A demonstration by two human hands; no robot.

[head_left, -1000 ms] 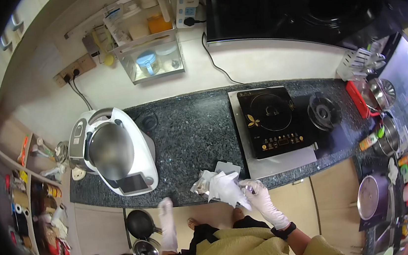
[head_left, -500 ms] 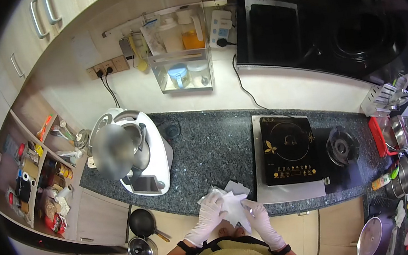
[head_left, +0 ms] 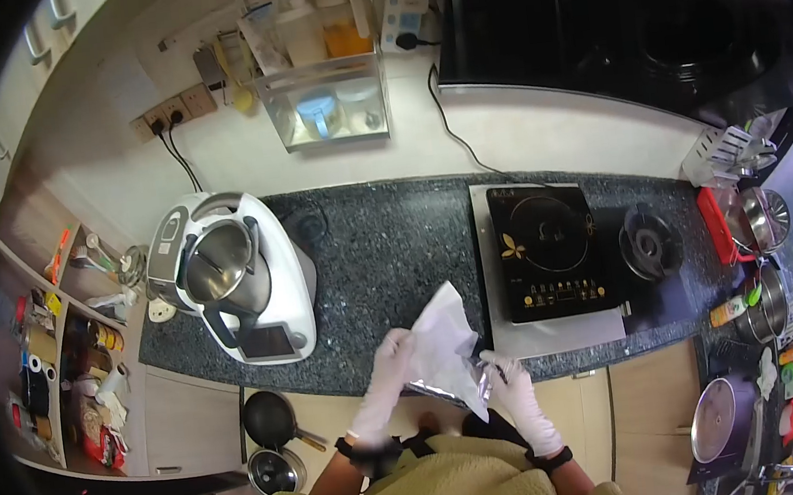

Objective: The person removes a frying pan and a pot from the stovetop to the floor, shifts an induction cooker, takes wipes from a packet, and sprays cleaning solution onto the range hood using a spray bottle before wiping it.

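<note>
Both my hands wear pale, thin gloves. At the counter's front edge they hold up a thin white sheet (head_left: 445,344), partly unfolded and creased, which could be paper or cloth. My left hand (head_left: 388,364) is closed on the sheet's left edge. On the other side, my right hand (head_left: 509,382) pinches near its right edge, where a small dark, shiny bit shows by the fingertips. Below the sheet hangs a silvery, glossy strip (head_left: 439,393), perhaps a wrapper; its kind is unclear.
A white kitchen machine with a steel bowl (head_left: 224,261) stands left on the dark granite counter (head_left: 368,250). Rightward are an induction cooktop (head_left: 551,250), a gas burner (head_left: 650,242) and steel bowls (head_left: 759,219). A black frying pan (head_left: 270,418) sits low left.
The white sheet has been spread out and raised, its tip now reaching over the counter. My hands have moved slightly apart and up. The view has shifted too.
</note>
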